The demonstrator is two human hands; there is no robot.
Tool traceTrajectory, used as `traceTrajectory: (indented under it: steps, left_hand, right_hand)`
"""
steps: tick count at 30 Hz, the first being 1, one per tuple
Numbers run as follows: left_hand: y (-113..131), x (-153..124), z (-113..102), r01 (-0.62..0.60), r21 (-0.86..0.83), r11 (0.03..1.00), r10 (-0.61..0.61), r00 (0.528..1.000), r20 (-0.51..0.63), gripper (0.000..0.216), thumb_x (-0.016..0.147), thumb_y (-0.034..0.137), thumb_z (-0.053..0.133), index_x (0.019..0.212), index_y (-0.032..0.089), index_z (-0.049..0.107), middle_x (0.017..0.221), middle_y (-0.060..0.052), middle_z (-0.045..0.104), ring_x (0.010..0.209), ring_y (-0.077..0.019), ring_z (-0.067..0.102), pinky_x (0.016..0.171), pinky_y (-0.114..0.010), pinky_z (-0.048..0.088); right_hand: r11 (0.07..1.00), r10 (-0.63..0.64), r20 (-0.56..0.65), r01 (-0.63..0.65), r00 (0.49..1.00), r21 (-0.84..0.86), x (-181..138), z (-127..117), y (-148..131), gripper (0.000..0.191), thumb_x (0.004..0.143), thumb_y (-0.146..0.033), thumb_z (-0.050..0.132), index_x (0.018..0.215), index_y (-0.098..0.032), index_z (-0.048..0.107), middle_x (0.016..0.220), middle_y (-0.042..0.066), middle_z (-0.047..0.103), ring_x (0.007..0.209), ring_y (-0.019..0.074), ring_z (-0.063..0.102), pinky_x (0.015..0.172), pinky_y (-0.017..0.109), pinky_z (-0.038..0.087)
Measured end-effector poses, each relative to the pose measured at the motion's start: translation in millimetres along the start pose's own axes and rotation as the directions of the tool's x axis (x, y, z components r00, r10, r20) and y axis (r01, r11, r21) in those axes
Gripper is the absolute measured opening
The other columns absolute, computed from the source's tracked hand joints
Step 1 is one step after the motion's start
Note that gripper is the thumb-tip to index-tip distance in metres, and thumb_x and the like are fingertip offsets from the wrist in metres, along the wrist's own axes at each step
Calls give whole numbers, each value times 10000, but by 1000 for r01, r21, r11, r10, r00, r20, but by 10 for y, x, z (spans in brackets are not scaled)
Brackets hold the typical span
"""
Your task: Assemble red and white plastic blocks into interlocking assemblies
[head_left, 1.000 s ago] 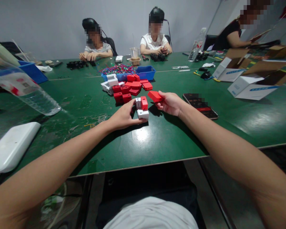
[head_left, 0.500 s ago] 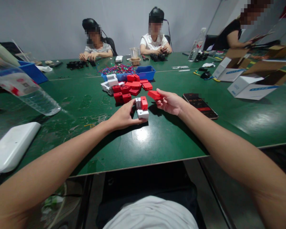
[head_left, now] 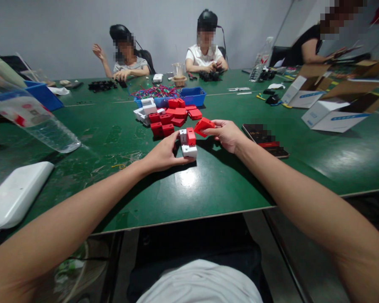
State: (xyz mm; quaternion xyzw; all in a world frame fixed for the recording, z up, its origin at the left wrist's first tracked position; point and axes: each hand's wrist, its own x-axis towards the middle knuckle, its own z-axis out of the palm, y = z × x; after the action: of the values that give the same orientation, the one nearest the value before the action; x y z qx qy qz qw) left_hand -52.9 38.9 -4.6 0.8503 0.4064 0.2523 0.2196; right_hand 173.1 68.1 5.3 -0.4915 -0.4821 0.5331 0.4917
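My left hand (head_left: 164, 155) rests on the green table (head_left: 214, 185), fingers closed round a small red and white block assembly (head_left: 188, 143). Just to its right, my right hand (head_left: 228, 134) pinches a red plastic cover (head_left: 203, 125), tilted and held slightly above the table beside the assembly. Behind them lies a heap of red blocks (head_left: 173, 115) with a few white blocks (head_left: 147, 110) at its left.
A blue tray (head_left: 194, 96) with coloured wires stands behind the heap. A phone (head_left: 265, 139) lies right of my right hand. A plastic bottle (head_left: 31, 120) and white device (head_left: 15, 193) are at left, cardboard boxes (head_left: 331, 113) at right. Three people sit across the table.
My right hand turned the red cover and brought it leftward, closer to the assembly. My left hand stayed still. A person at the far side raised a hand.
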Motion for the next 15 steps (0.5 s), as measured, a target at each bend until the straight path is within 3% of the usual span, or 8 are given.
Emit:
traceTrajectory:
  steps: [7, 11, 15]
  left_hand:
    - [-11, 3, 2, -14, 9, 1000, 14, 1000, -7, 770, 711, 515, 794, 1315, 155, 479, 1233, -122, 639, 1047, -268, 632, 908, -406, 515]
    - [-20, 4, 10, -22, 18, 1000, 22, 1000, -8, 770, 713, 523, 791, 1311, 148, 482, 1214, -125, 642, 1028, -267, 634, 898, -410, 518]
    - [-24, 7, 21, -18, 24, 1000, 18, 1000, -8, 777, 714, 536, 784, 1317, 152, 479, 1206, -124, 647, 1010, -267, 640, 881, -411, 526]
  right_hand:
    - [998, -60, 19, 60, 998, 28, 7, 33, 17, 288, 560, 24, 704, 718, -175, 569, 672, -26, 662, 618, 108, 595, 620, 227, 442]
    - [996, -95, 100, 94, 991, 6, 8, 29, 33, 297, 567, 74, 642, 744, -161, 599, 724, -8, 690, 663, 111, 622, 643, 223, 459]
    - [995, -94, 100, 96, 991, -10, 6, 26, 31, 315, 559, 118, 594, 739, -137, 637, 690, -7, 682, 658, 97, 618, 628, 203, 445]
